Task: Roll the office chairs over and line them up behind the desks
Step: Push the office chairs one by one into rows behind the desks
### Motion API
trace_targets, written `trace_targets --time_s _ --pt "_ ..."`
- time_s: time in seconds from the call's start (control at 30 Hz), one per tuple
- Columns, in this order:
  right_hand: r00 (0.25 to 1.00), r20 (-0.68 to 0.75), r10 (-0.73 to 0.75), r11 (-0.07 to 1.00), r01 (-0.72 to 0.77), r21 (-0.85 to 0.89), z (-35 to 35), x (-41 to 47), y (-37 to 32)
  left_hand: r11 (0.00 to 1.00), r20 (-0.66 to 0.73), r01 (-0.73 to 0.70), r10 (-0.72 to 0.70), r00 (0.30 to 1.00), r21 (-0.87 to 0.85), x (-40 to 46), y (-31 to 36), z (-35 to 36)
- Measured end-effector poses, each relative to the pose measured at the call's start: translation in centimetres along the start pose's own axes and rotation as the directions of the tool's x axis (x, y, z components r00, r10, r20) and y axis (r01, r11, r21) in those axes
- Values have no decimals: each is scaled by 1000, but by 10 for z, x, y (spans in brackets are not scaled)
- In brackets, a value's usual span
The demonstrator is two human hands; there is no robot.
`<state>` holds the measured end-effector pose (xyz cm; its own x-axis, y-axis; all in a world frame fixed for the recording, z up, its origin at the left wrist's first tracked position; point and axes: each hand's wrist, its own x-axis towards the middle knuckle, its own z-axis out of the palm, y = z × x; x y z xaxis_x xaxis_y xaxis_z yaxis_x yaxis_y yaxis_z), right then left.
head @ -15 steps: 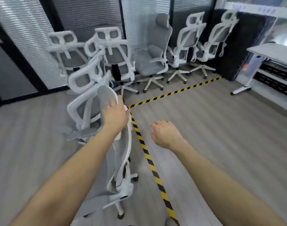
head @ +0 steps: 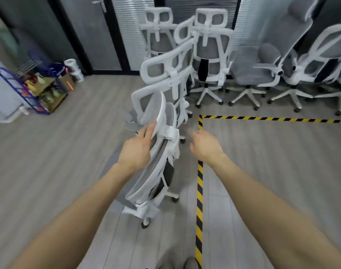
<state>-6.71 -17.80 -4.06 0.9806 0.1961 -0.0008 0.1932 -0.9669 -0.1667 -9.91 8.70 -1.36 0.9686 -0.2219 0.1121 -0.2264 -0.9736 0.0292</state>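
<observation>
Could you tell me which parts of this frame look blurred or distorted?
Head view: chairs at the right edge smear with motion blur; the nearest chair and left hand stay fairly sharp; the wide-angle lens stretches both forearms and splays the walls outward.

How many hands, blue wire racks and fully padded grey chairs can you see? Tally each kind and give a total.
hands: 2
blue wire racks: 1
padded grey chairs: 1
Total: 4
</observation>
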Motion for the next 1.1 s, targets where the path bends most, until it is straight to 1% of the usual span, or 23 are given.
trace_targets --time_s 0.07,0.13,0.2,0.3,0.4,0.5,0.6,0.67,0.8,0.9,1.0,1.1 --pt "999 -18 -34 999 35 28 2 21 -8 1000 18 15 -15 1000 -1 -27 -16 -6" --pt "997 4 -74 996 73 58 5 35 -19 1000 65 13 -11 998 -24 -54 -26 -11" --pt "992 43 -119 991 116 63 14 45 -26 999 66 -6 8 998 -37 -79 -38 -18" --pt "982 117 -148 985 135 109 33 55 -28 999 -9 -1 2 1000 46 -105 -53 -28" --pt "963 175 -203 971 174 165 53 41 -31 995 -62 74 -70 996 68 -112 -57 -28" --pt "955 133 -266 960 249 130 65 13 -41 990 -70 130 -126 990 52 -113 -59 -22" --pt "931 202 -305 951 288 110 68 -7 -54 993 -106 105 -98 990 61 -118 -67 -13" --pt "939 227 -257 963 230 141 69 -24 -66 993 -165 89 -75 983 80 -124 -72 -9" --pt "968 159 -192 979 179 95 77 -63 -86 996 -234 5 15 972 85 -146 -80 -2" --pt "985 89 -149 986 141 91 85 -97 -99 997 -262 -53 67 963 57 -173 -89 -7" --pt "995 -13 -99 993 99 59 96 -145 -120 989 -273 -138 148 951 57 -204 -99 -15" --pt "996 -83 -36 999 38 32 107 -202 -144 968 -251 -236 249 935 81 -232 -111 -20"
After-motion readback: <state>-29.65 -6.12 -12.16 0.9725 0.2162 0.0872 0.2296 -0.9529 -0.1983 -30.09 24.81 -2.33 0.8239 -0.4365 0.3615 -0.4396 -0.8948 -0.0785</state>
